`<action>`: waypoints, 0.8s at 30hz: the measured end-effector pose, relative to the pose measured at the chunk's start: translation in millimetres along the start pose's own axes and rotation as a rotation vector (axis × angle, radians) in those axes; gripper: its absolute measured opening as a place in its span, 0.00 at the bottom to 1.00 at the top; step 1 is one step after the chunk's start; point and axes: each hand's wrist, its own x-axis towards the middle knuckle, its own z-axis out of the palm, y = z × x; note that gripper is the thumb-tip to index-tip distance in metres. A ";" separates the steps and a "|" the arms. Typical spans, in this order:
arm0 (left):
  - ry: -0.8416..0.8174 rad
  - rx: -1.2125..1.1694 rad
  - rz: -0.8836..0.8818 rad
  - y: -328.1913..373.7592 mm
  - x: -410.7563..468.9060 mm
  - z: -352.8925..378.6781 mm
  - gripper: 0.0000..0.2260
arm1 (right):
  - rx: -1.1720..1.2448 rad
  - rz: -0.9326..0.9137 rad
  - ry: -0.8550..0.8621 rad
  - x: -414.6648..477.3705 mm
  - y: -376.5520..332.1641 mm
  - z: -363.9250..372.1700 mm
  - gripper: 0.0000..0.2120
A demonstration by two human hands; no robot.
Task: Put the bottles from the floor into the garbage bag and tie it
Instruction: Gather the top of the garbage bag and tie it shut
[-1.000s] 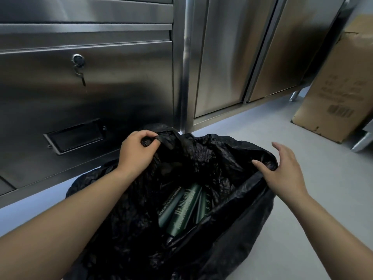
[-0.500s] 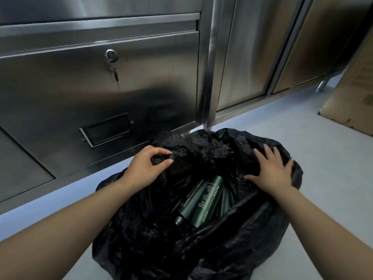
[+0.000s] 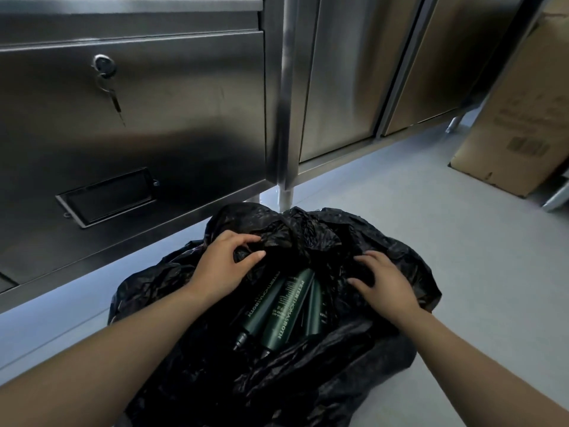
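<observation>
A black garbage bag (image 3: 308, 374) lies open on the grey floor in front of me. Three dark green bottles (image 3: 286, 309) with white lettering lie side by side inside it, caps toward me. My left hand (image 3: 226, 266) pinches a fold of the bag's far rim between thumb and fingers. My right hand (image 3: 385, 282) rests on the right side of the rim with curled fingers pressing into the plastic; I cannot tell whether it holds a fold. The bag's far rim is bunched up between the two hands.
A stainless steel cabinet (image 3: 154, 118) with a lock and hanging key (image 3: 106, 75) stands just behind the bag. A cardboard box (image 3: 523, 118) stands on the floor at the right. Bare grey floor (image 3: 462, 248) stretches to the right of the bag.
Both hands have moved inward over the bag's opening. The right hand went from the outer rim onto the bag's plastic. The rim is now bunched closer together over the bottles.
</observation>
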 end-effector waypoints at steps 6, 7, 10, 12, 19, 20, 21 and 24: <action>-0.042 0.082 -0.031 -14.8 -0.1 11.1 0.20 | -0.119 0.020 -0.241 3.9 -23.0 59.6 0.28; -0.041 0.084 -0.035 -16.4 0.8 13.1 0.20 | -0.172 0.030 -0.278 3.3 -19.7 66.7 0.28; -0.019 0.050 -0.047 -16.8 4.2 18.6 0.20 | -0.216 0.071 -0.290 2.3 -6.6 76.7 0.25; -0.017 0.037 -0.042 -15.0 5.6 21.3 0.19 | -0.131 0.099 -0.260 0.0 1.3 78.5 0.25; 0.139 -0.119 -0.017 3.5 17.3 9.6 0.16 | 0.574 0.026 -0.007 25.2 -30.0 4.9 0.18; 0.222 -0.174 -0.018 10.1 22.2 4.3 0.15 | 0.693 -0.002 0.022 31.5 -36.8 -15.1 0.20; 0.289 -0.219 -0.009 18.9 27.2 -1.5 0.14 | 0.808 -0.035 0.056 36.3 -42.2 -36.1 0.21; 0.361 -0.284 0.075 46.0 34.8 -14.9 0.12 | 1.028 -0.077 0.112 37.7 -49.2 -85.9 0.23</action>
